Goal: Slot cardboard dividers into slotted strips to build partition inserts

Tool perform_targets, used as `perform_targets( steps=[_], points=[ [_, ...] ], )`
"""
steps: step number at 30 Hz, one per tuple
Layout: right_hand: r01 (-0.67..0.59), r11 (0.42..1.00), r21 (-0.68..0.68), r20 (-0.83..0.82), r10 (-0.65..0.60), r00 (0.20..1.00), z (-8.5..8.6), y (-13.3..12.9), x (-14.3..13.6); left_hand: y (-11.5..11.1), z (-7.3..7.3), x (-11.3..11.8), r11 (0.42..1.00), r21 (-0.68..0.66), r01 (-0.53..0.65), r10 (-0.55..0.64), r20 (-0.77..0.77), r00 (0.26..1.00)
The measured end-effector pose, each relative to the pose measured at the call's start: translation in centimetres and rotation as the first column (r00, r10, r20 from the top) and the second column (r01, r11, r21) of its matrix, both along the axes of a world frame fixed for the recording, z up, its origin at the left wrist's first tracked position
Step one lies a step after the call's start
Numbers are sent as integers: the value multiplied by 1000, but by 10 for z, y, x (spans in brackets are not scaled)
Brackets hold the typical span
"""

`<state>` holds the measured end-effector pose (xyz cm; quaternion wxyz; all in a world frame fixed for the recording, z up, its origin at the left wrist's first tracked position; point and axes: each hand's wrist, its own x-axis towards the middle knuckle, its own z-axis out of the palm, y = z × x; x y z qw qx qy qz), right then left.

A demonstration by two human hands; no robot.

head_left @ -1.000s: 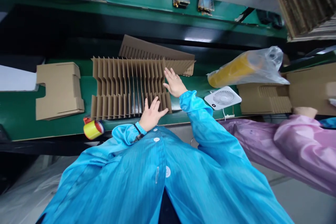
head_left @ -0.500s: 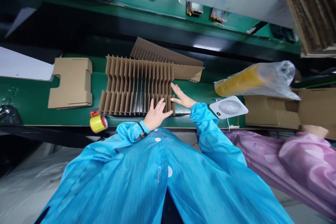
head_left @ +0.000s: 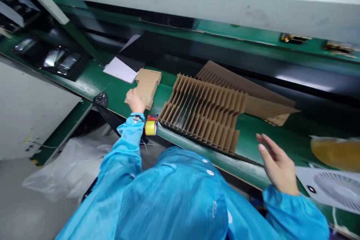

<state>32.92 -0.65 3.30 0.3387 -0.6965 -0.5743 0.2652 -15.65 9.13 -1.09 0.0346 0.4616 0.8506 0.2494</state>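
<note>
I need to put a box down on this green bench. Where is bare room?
Bare green surface lies between the cardboard divider grid and the white fan, under the open right hand. It is crowded around the left hand on the folded carton.

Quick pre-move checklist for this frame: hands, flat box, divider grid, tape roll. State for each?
1. Left hand on the flat box: ok, it touches the near edge; a closed grip, cannot tell.
2. Right hand free: ok, open, holding nothing, above the green bench.
3. Divider grid clear of both hands: ok.
4. Tape roll clear of the left wrist: not ok, right beside it at the bench edge.
5. White sheet apart from the flat box: cannot tell, the edges meet or overlap.
</note>
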Motion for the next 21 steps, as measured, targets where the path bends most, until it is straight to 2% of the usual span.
perform_targets(
  steps=[1,3,6,9,15,19,21],
  points=[
    [28,999,-25,-16,-28,999,0,-9,-2,0,-10,-26,977,-94,-190,196,62,979],
    [58,996,-69,-19,-60,998,0,-20,-7,-1,-31,-59,925,-192,-328,353,118,928],
    [27,995,-95,9,-26,1000,1,-23,-15,-2,-53,-77,901,-248,-355,405,190,894],
    [-38,997,-65,46,41,998,2,-19,-20,-1,-63,-81,891,-253,-376,436,246,866],
    [-110,994,19,125,107,986,-4,-19,-24,-1,-56,-89,884,-147,-443,466,321,824],
    [-119,992,34,142,113,983,-3,-21,-22,-2,-41,-81,865,14,-501,457,387,801],
    [-118,992,51,142,110,984,2,-20,-21,-1,-29,-72,856,109,-505,413,441,797]
  ],
)
